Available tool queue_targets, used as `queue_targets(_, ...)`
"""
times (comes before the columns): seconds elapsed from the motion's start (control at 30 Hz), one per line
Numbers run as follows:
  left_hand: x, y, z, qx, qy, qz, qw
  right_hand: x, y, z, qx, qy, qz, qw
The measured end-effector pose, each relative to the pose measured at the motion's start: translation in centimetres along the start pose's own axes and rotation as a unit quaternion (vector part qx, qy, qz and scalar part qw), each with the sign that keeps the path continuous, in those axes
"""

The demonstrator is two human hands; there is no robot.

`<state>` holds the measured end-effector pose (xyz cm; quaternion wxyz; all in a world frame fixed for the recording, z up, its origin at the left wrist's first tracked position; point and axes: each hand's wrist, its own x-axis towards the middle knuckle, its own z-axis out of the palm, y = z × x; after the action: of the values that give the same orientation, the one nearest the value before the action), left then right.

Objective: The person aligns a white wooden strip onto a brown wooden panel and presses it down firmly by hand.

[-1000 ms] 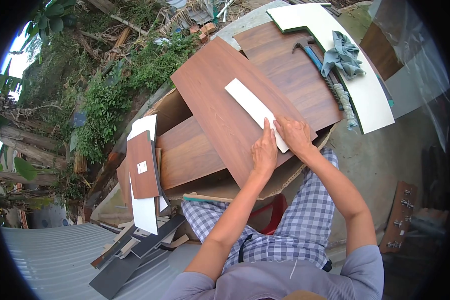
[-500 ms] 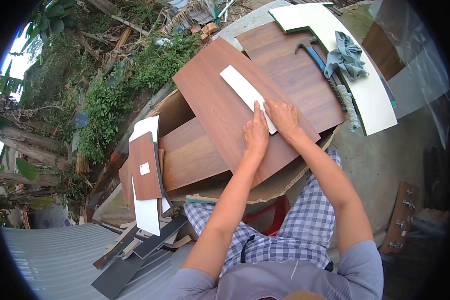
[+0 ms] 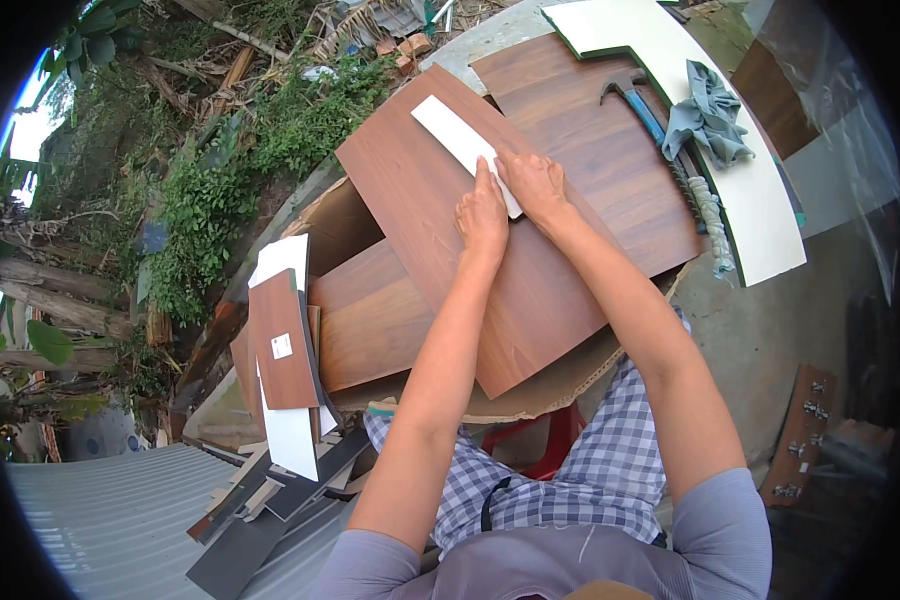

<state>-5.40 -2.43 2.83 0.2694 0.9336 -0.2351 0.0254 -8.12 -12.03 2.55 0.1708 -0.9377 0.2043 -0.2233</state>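
A narrow white strip [image 3: 450,128] lies on a long brown wood-grain board [image 3: 400,165]. My left hand [image 3: 482,215] is at the strip's near end, its index finger stretched along the white face and its other fingers curled. Beside it, my right hand [image 3: 532,185] bears on the strip's right edge with its fingers bent; what its fingertips touch underneath is hidden. Both hands grip the strip from its two sides. The brown board rests across another wood-grain panel [image 3: 370,325], on top of cardboard [image 3: 530,385].
To the right lie a blue-handled claw hammer [image 3: 645,118], a grey-blue cloth [image 3: 708,120] and a curved white board [image 3: 755,205]. Stacked offcuts [image 3: 282,375] stand at left, above dark scrap pieces [image 3: 238,550]. A board with metal fittings [image 3: 798,440] leans at right.
Both hands and the white strip have slid up and left along the brown board. The brown board has shifted slightly too.
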Motion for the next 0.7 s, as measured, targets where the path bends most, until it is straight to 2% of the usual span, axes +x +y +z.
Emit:
queue_targets(0.13, 2.1, -0.8, 0.4, 0.032, 0.004, 0.012, 0.999, 1.8, -0.2, 0.7, 0.010, -0.001, 0.007, 1.000)
queue_targets(0.7, 6.8, -1.8, 0.7, 0.016, 0.014, 0.003, 1.000, 6.2, -0.7, 2.6, 0.000, -0.021, 0.037, 0.999)
